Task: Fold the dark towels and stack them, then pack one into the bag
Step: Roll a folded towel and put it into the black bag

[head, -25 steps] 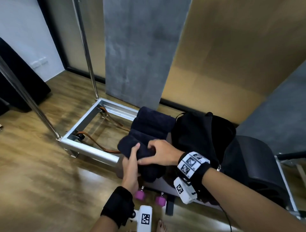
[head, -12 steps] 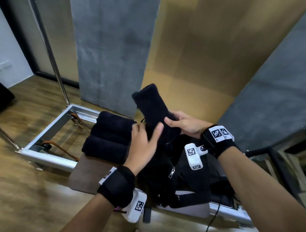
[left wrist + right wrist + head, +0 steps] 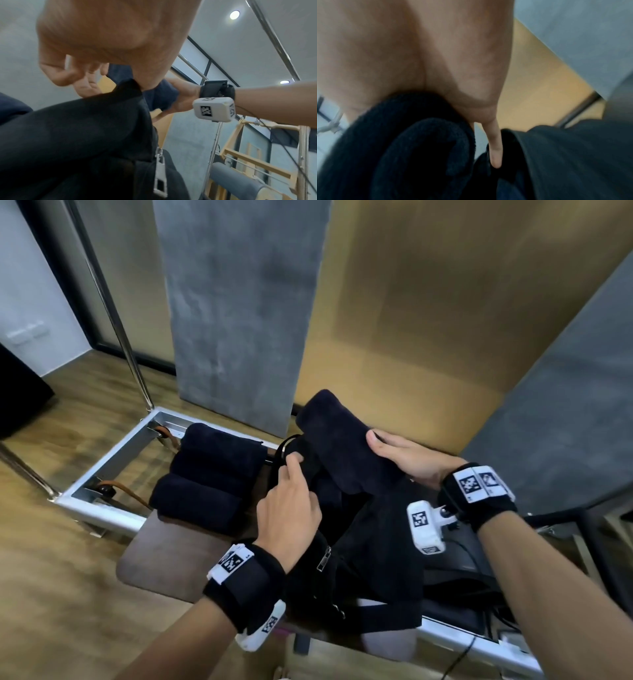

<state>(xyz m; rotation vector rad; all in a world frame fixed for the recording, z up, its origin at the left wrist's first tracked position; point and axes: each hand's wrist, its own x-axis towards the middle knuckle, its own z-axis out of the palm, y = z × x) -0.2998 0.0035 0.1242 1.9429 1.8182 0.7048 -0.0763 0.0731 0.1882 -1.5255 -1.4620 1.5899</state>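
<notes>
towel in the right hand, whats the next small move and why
Probably lower the towel into the bag: the right hand grips it tilted just above the bag, while the left hand pinches the bag's edge, seemingly holding it open.

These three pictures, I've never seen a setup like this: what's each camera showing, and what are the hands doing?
No machine here: a person wears cameras on head and wrists. The big view looks down from the head. The right hand grips a folded dark towel over the black bag, while the left hand pinches the bag's edge, apparently to hold it open. More folded towels lie stacked on the padded bench. The other two pictures look along each wrist, close and blurry.
</notes>
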